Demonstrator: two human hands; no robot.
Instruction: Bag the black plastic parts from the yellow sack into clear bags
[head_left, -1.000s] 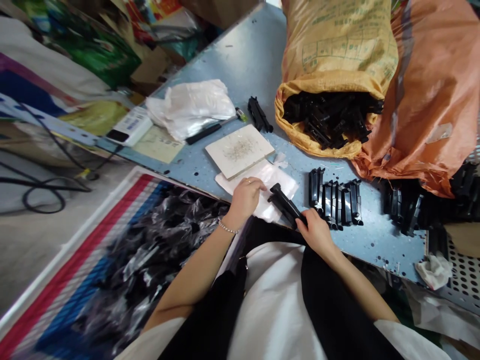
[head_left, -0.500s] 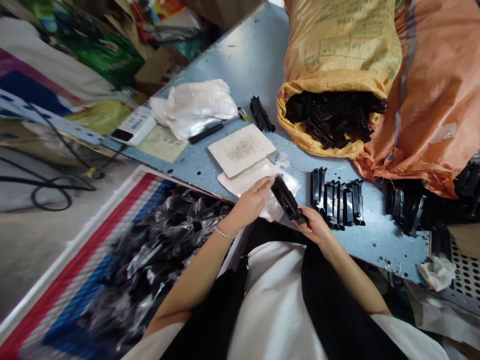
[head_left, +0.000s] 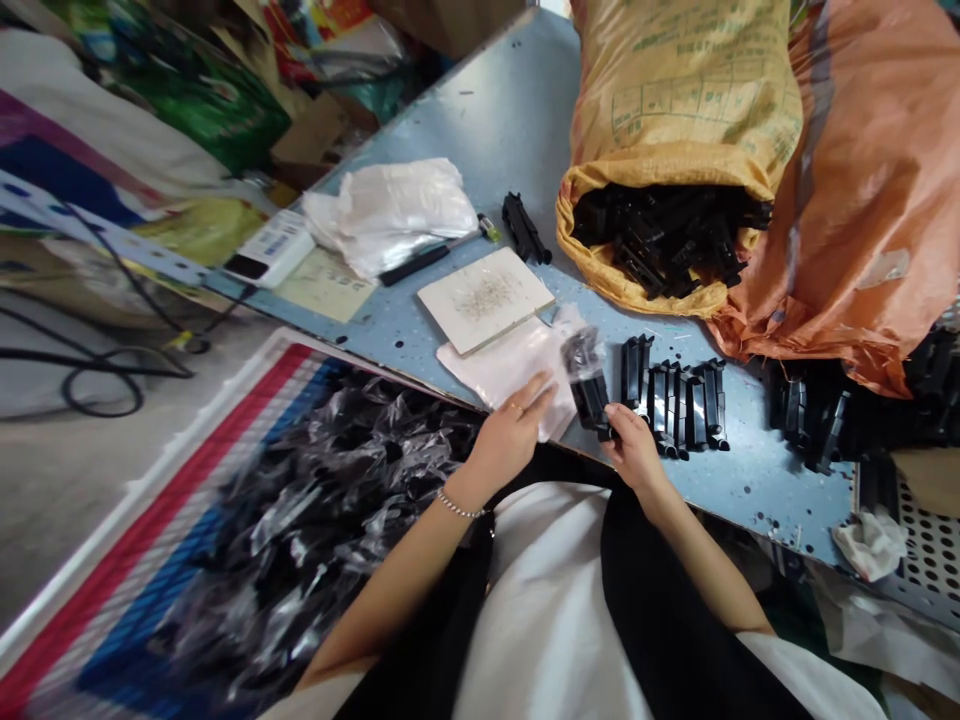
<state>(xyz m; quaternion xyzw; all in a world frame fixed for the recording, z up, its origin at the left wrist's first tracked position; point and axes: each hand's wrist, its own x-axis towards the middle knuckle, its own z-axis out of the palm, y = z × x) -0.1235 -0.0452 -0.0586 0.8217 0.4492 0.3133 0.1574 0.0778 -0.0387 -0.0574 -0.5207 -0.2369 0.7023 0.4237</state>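
Note:
My right hand [head_left: 634, 445] grips the near end of a long black plastic part [head_left: 589, 400]. The far end of that part is inside a clear plastic bag [head_left: 581, 345]. My left hand [head_left: 514, 435] lies at the near edge of a flat stack of clear bags [head_left: 499, 365], fingers stretched over it and apart from the part. A pale square block [head_left: 484, 300] with specks on top rests on the stack's far side. Just right of my right hand, several black parts [head_left: 679, 400] lie in a row on the blue table [head_left: 510, 110].
A yellow woven sack [head_left: 682, 100] spills black parts towards me, beside an orange sack [head_left: 885, 200]. More bags [head_left: 405, 215], a black pen [head_left: 414, 265] and a lone black part [head_left: 525, 228] lie farther back. Below left stands a striped bin [head_left: 161, 530] of bagged parts.
The far end of the black part has gone into a clear bag. My left hand has come off the part and moved down onto the bag stack; my right hand keeps its grip.

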